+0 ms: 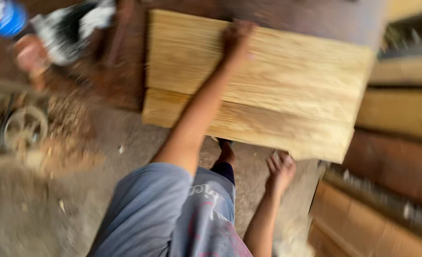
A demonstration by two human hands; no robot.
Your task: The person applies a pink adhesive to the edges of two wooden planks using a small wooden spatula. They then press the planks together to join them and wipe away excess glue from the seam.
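The left hand (237, 35) is reaching far out, arm straight, fingers curled over the far edge of the pale wooden panel (287, 85), while the right hand (280, 169) is bracing its near lower edge from beneath, fingers spread. The panel is hanging tilted above the sawdust-strewn floor (54, 200); gripping opposite edges evenly should be keeping it from twisting.

A broad, pale yellow wooden panel with fine straight grain (287, 81) is held up off the sawdust-strewn floor, lying roughly flat and slanting down toward the right of the view. A long seam runs along it, so it reads as two boards joined edge to edge, or perhaps stacked; the blur leaves that unclear. The left hand (237, 38) grips its far edge, and the right hand (280, 169) supports its near edge from below.
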